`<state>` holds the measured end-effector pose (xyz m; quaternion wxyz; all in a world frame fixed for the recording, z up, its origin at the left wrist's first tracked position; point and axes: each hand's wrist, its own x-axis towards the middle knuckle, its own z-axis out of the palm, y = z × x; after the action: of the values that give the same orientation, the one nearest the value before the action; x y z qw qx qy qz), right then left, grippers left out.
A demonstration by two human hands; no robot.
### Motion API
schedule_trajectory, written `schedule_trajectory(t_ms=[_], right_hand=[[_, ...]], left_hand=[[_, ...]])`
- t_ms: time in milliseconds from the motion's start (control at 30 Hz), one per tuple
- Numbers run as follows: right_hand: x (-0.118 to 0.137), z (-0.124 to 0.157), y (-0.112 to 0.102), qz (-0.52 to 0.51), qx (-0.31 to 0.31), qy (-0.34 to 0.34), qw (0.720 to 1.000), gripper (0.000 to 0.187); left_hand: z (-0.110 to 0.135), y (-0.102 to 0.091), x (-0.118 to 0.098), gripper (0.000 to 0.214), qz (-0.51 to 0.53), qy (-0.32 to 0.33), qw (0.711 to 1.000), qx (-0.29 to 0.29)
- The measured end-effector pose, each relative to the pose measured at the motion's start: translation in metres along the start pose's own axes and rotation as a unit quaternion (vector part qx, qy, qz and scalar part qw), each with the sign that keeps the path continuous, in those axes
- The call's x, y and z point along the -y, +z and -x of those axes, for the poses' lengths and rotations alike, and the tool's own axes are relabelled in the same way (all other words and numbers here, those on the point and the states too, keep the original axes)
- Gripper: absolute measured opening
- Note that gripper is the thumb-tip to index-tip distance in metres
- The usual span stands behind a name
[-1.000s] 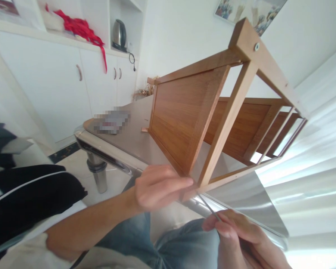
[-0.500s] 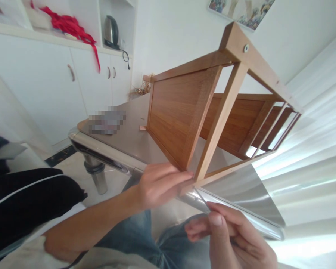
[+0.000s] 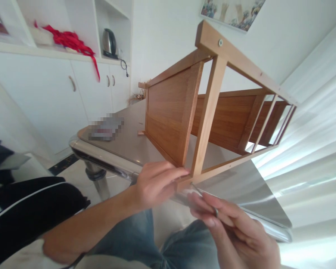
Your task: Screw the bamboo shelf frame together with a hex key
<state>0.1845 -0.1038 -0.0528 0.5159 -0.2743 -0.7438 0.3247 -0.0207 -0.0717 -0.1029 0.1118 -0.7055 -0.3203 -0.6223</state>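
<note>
A wooden shelf rack (image 3: 170,112) lies on its side on a glossy table (image 3: 240,190). My left hand (image 3: 156,183) grips the rack's near bottom corner, fingers closed on the frame. My right hand (image 3: 235,231) pinches a thin metal hex key (image 3: 203,196), whose tip meets the end of the rack's corner rail right beside the left fingers. A metal bolt head (image 3: 220,43) shows in the rack's top corner.
A blurred flat item (image 3: 106,128) lies on the table's far left. White cabinets (image 3: 44,89) stand behind, with a red cloth (image 3: 70,39) and a kettle (image 3: 109,43) above. A black garment (image 3: 30,209) lies at left. Curtains (image 3: 319,149) hang at right.
My right hand has turned and come up closer to the corner, bringing the hex key in. The view has shifted, so the rack stands more upright in the picture. My left hand keeps its hold.
</note>
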Motion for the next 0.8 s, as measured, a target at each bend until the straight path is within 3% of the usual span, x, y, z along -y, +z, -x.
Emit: schedule_trajectory(t_ms=[300, 533, 600, 800], right_hand=[[-0.012, -0.017, -0.006, -0.043, 0.027, -0.026, 0.998, 0.043], [0.001, -0.038, -0.001, 0.02, -0.026, -0.057, 0.998, 0.023], [0.009, -0.049, 0.0, 0.047, -0.046, -0.07, 0.995, 0.01], [0.025, -0.092, -0.003, 0.051, -0.052, -0.078, 0.994, 0.023]], left_hand=[[-0.006, -0.005, 0.001, 0.025, -0.018, 0.018, 1.0, 0.007], [-0.014, -0.008, 0.004, 0.034, -0.02, 0.004, 1.0, 0.016], [-0.021, -0.007, 0.003, 0.033, -0.019, 0.009, 1.0, 0.013], [-0.057, -0.003, 0.002, 0.019, -0.023, -0.005, 0.999, -0.032]])
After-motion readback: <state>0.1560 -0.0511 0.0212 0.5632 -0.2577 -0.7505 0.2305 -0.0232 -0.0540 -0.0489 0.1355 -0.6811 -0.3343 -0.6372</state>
